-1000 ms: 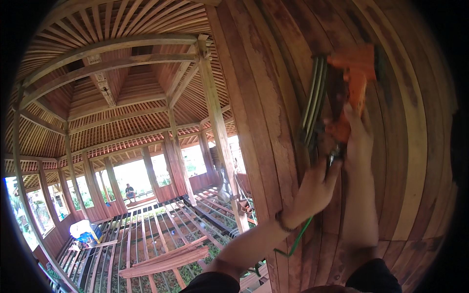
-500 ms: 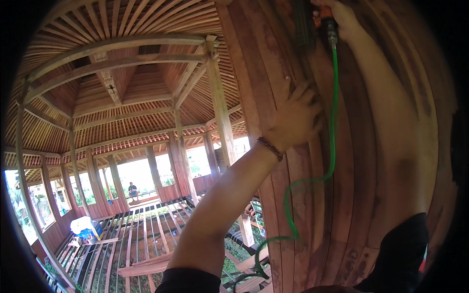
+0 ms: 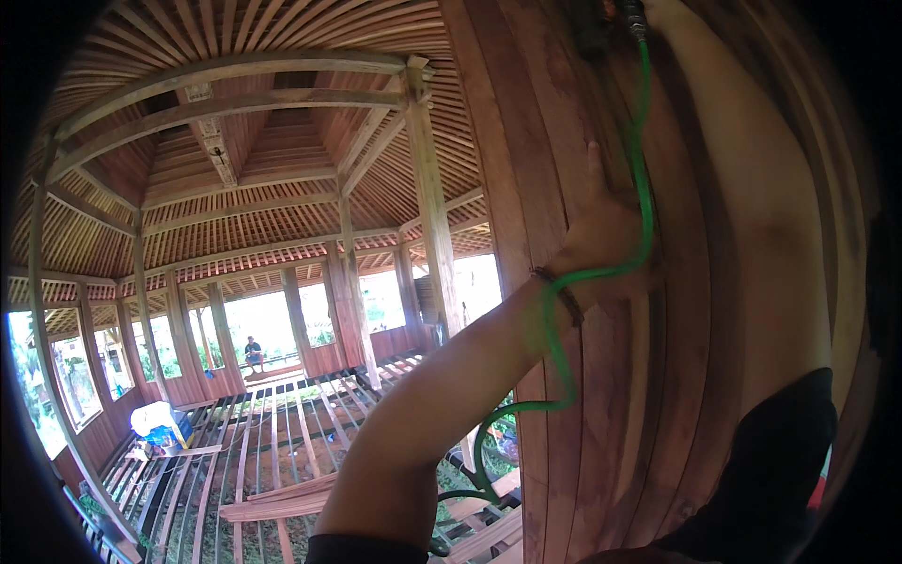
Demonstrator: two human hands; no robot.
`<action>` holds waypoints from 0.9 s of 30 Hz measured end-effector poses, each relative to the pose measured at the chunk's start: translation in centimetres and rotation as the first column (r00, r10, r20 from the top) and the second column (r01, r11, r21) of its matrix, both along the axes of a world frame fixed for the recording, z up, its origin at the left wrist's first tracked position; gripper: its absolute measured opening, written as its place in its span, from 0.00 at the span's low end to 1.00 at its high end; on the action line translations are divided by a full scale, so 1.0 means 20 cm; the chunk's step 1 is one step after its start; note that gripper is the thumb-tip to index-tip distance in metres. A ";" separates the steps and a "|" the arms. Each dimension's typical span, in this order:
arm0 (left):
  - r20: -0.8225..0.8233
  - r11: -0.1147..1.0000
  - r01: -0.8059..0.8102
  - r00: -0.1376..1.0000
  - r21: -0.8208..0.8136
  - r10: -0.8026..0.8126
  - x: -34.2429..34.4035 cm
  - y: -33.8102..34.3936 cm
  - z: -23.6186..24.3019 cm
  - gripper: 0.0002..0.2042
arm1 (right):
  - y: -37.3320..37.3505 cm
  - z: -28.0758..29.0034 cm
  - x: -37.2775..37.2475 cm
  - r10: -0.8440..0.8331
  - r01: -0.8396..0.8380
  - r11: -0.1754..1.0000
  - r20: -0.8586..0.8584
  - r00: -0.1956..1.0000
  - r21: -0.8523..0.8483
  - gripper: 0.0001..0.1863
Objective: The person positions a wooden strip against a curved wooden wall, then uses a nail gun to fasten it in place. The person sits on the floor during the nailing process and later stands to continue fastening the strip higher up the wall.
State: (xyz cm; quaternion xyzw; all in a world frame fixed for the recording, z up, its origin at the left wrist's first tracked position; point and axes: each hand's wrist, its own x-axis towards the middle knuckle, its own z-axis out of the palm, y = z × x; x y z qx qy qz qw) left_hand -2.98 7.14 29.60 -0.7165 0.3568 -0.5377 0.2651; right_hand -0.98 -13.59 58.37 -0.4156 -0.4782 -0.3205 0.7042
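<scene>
Flat against the upright wooden boards (image 3: 536, 179) is my left hand (image 3: 611, 230), its thumb stretched upward and nothing in its grip. The other fingers are blurred and partly hidden behind the green air hose (image 3: 645, 160). At the top edge my right hand (image 3: 665, 13), largely cut off by the frame, holds an orange and black air nail gun (image 3: 634, 17). A dark part of the tool faces the boards. From its metal fitting the hose hangs down, crosses in front of my left wrist and bends toward the floor.
Open floor joists (image 3: 272, 442) with gaps over soil spread below to the left. Loose planks (image 3: 282, 498) lie across them. A wooden post (image 3: 432, 197) stands beyond the wall's edge. White and blue bags (image 3: 160, 428) sit far left; a person (image 3: 254, 354) sits at the back opening.
My left hand has slid slightly right, and its fingers are less spread. The nail gun and right hand have risen further out of the frame. The hose now passes over my left wrist.
</scene>
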 end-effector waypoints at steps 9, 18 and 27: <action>-0.063 1.000 0.006 0.998 -0.029 -0.008 -0.03 -0.01 -0.01 0.24 | -0.05 0.17 0.06 -0.066 0.073 0.995 0.084 0.994 -0.075 0.10; -0.041 0.997 0.036 0.998 -0.068 -0.039 0.00 -0.01 -0.02 0.18 | -0.06 0.24 0.11 0.021 -0.018 0.999 0.099 0.995 -0.035 0.13; -0.174 0.989 0.067 0.981 -0.132 -0.090 0.00 0.00 -0.06 0.19 | -0.06 0.24 0.08 -0.013 0.022 0.998 0.171 0.985 -0.053 0.16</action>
